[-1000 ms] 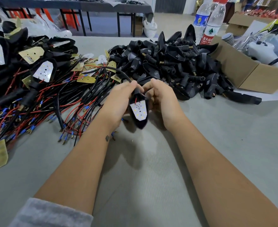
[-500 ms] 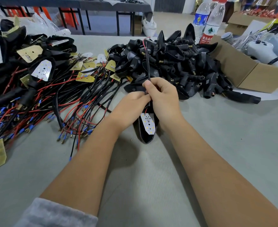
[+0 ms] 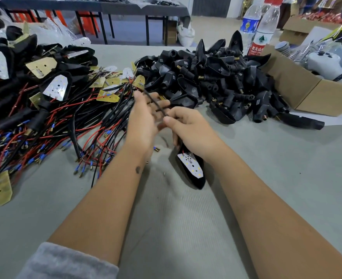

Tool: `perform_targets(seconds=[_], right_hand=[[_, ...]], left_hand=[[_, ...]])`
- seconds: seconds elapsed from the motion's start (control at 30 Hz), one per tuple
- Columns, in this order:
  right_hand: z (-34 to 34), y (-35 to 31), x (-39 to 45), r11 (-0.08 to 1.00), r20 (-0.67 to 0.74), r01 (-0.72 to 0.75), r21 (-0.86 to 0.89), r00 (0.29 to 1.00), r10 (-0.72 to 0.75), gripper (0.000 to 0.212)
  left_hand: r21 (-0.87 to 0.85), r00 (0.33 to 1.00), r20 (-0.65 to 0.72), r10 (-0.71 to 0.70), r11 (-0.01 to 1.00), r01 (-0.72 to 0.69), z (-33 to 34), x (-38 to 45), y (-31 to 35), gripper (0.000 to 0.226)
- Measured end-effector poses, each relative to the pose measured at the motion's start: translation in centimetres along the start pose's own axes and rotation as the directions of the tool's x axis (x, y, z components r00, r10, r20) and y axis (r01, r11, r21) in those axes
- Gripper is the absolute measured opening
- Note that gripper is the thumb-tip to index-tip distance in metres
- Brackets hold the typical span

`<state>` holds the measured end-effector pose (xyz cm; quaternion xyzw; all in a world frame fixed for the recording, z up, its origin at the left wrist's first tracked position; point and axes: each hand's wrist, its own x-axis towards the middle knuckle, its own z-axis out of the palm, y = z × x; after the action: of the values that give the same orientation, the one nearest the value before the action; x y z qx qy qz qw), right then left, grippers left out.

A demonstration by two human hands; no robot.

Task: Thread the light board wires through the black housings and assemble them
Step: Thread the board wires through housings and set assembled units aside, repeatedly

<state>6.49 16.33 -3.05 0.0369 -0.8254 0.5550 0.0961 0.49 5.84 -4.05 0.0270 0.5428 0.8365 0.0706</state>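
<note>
Black plastic pretty much everywhere here. The housing point(image 3: 192, 168) being worked on sits just below frame centre, around 6 o'clock from the hands, white light board point(image 3: 190, 165) seated face up in it. Its long axis runs roughly 11 to 5 o'clock, pointed tip toward 5, stem end tucked up under the right hand point(image 3: 190, 127). The right hand is curled around that stem end and pinches the black sleeved wire point(image 3: 156, 103), which runs out toward 11 o'clock with red ends showing. The left hand point(image 3: 143, 119) has loose, mostly straight fingers alongside the wire; it's blurry, so I can't tell whether it actually has hold of it.

Readable writing: only the bottle point(image 3: 263, 35) at 1 o'clock, red label with white Chinese characters, green tree logo above. The blue-label bottle point(image 3: 249, 23) beside it is too small to read.

The pile of empty housings point(image 3: 216, 81) sits at 12 to 2 o'clock, wired boards point(image 3: 45, 109) at 9 to 10, cardboard box point(image 3: 307, 91) at 2.
</note>
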Motion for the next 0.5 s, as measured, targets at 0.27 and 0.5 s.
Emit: perform_targets(seconds=[0.27, 0.5], right_hand=[[0.2, 0.4, 0.0, 0.995, 0.103, -0.051, -0.080, 0.993, 0.059, 0.019], [-0.4, 0.5, 0.0, 0.993, 0.198, -0.092, -0.076, 0.974, 0.106, 0.020]], left_hand=[[-0.528, 0.992, -0.091, -0.084, 0.849, 0.024, -1.7, 0.5, 1.3, 0.028], [-0.517, 0.982, -0.159, -0.099, 0.856, 0.003, -1.4, 0.8, 1.1, 0.031]])
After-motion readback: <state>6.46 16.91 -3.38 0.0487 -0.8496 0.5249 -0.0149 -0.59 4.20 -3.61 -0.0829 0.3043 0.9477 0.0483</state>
